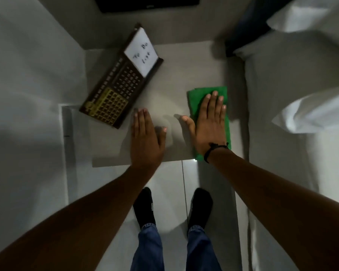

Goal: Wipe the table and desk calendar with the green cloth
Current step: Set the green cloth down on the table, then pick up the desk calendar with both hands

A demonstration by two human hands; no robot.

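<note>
A folded green cloth (194, 98) lies on the right side of the small grey table (168, 83). My right hand (207, 122) presses flat on top of it, fingers spread. Palm down on the bare tabletop near the front edge rests my left hand (145, 137), fingers together, holding nothing. The dark brown desk calendar (117, 89) lies at the table's back left, tilted, with gold number tiles and a white "To Do list" card (142, 53). Its near corner is just left of my left fingertips.
A bed with white sheets and pillows (301, 94) runs along the table's right side. White walls (27, 65) close in at the left and back. A dark object (145, 2) is at the top edge. My feet in black socks (145, 206) stand on the tiled floor.
</note>
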